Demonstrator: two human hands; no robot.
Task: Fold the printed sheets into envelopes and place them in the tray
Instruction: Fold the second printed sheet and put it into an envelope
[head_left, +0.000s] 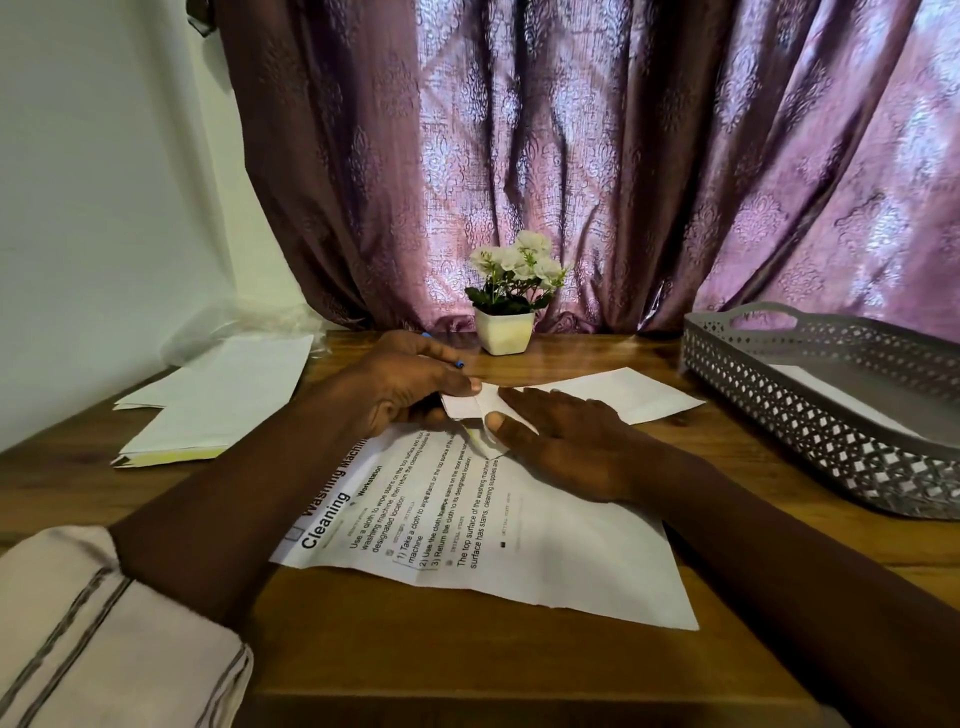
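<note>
A printed sheet (519, 545) headed "Cleaning" lies on the wooden table in front of me, its far corner folded over into a small flap (470, 405). My left hand (400, 389) pinches that flap with curled fingers, thumb on top. My right hand (566, 441) lies flat on the fold beside it, fingers straight, pressing the paper down. The grey perforated tray (779, 415) stands at the right with a white folded paper (831, 395) inside. A blue pen tip (459, 365) shows behind my left hand.
A stack of white sheets (223, 400) over a yellowish one lies at the left, near clear plastic wrap. A small white pot of white flowers (506, 330) stands at the back centre before a purple curtain. The table's front edge is close to me.
</note>
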